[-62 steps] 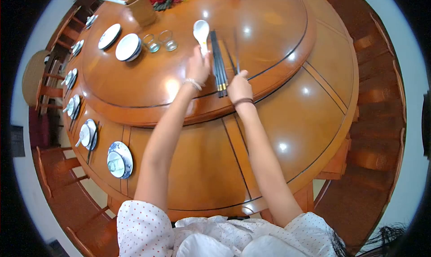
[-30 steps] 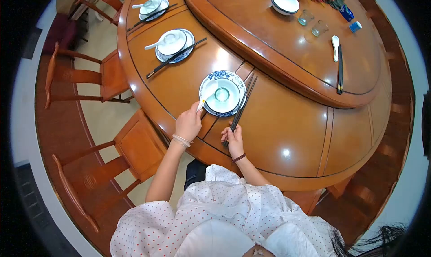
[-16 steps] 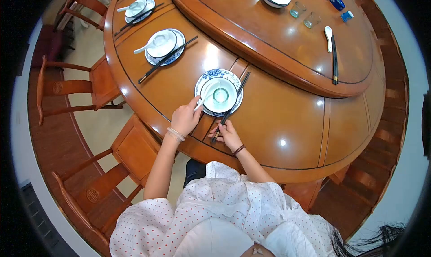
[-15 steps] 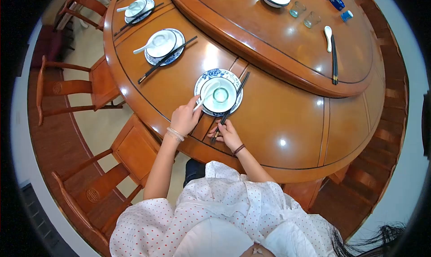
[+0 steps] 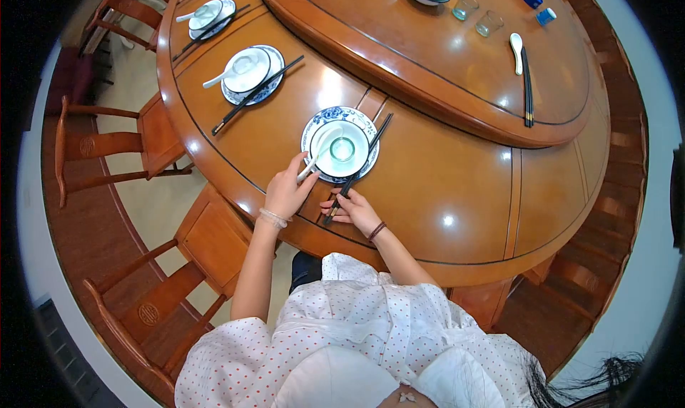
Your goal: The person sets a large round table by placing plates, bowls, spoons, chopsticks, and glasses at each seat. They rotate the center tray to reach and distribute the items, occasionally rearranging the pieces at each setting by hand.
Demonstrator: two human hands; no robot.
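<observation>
A blue-and-white plate (image 5: 330, 114) lies near the table's front edge. On it sits a white bowl (image 5: 325, 164) with a clear glass (image 5: 342, 149) in it. A white spoon (image 5: 308, 169) leans over the bowl's left rim, its handle at my left hand (image 5: 286, 192), whose thumb and forefinger are apart beside it. Black chopsticks (image 5: 378, 131) rest slantwise across the plate's right side. My right hand (image 5: 354, 210) grips their lower end between thumb and fingers.
Two more place settings, with a plate (image 5: 275, 83) and another plate (image 5: 227, 12), stand at the left. The raised turntable (image 5: 428, 73) carries bowls, glasses (image 5: 489, 24), a spoon (image 5: 516, 53) and chopsticks (image 5: 528, 87). Wooden chairs (image 5: 214, 230) line the left edge.
The left thumb and forefinger have parted at the spoon handle. The view has shifted slightly, and the table setting appears a little further left. My right hand remains at the chopsticks.
</observation>
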